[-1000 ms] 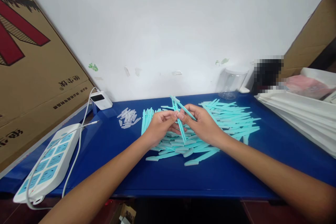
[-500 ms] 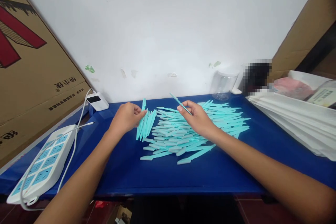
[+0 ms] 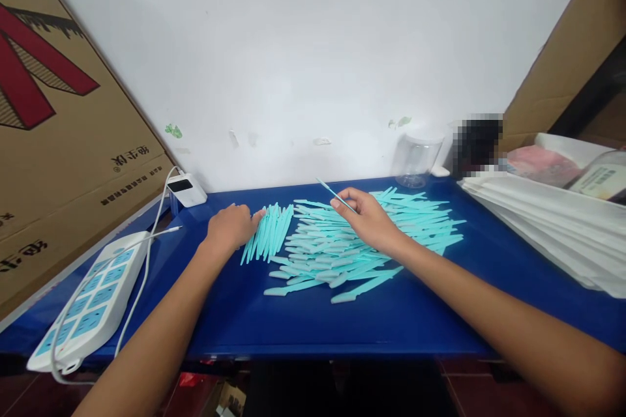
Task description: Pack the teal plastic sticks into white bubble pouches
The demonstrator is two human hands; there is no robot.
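Note:
My right hand (image 3: 368, 214) pinches one slim turquoise eyebrow razor (image 3: 328, 187) between thumb and fingers, its tip pointing up and left. Below that hand spreads a large loose heap of the same eyebrow razors (image 3: 337, 247), their paler blade ends mostly toward the left. To the heap's left, a smaller group of razors (image 3: 268, 234) lies side by side, slanting. My left hand (image 3: 231, 228) rests at the left edge of this group, thumb stretched out and touching the razors' upper ends. Its other fingers are partly hidden, and nothing shows in its grasp.
A white power strip (image 3: 92, 300) with cables and a small white device (image 3: 188, 190) are on the left by a cardboard box (image 3: 73, 143). A clear jar (image 3: 418, 159) stands against the wall. White trays (image 3: 552, 228) are stacked at right on the blue table (image 3: 303, 332).
My left hand has lowered a razor onto the small group and loosened from it, shifting slightly left. My right hand keeps its razor almost in place. The view has turned slightly.

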